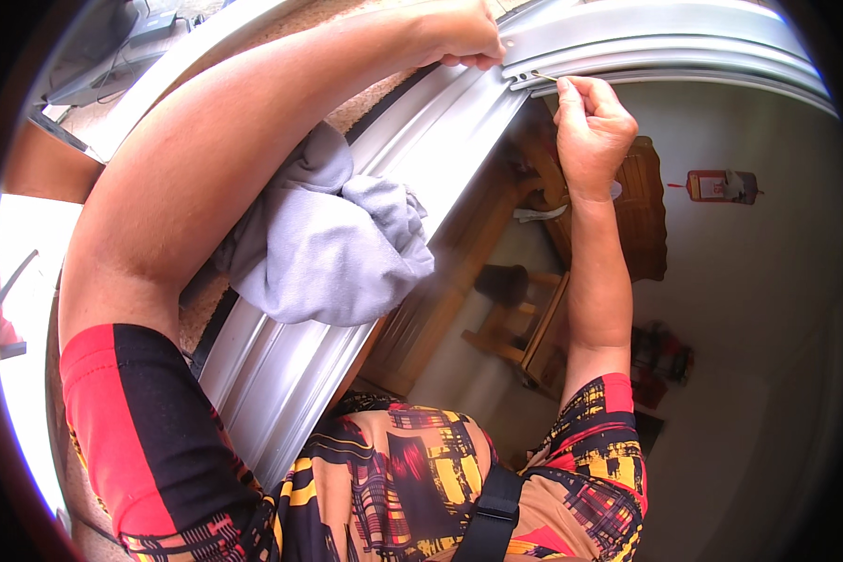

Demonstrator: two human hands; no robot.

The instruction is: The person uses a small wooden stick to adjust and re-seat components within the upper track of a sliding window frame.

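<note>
My right hand [595, 122] is raised at the corner of a silver-white window frame [468, 103]. Its thumb and forefinger pinch a thin, pale stick [546, 77], whose tip meets the frame beside small dark holes [523, 79]. Close by on the left, my left hand [464, 36] is closed, its curled fingertips at the same corner. Whatever it may hold is hidden. A crumpled grey cloth [337, 244] lies over the lower track, below my left forearm, and neither hand touches it.
Right of the frame, inside the room, stand a carved wooden chair [642, 211] and a wooden stool [525, 328]. A red hanging decoration [721, 185] is on the wall. At the far upper left lies a dark device with cables [155, 26].
</note>
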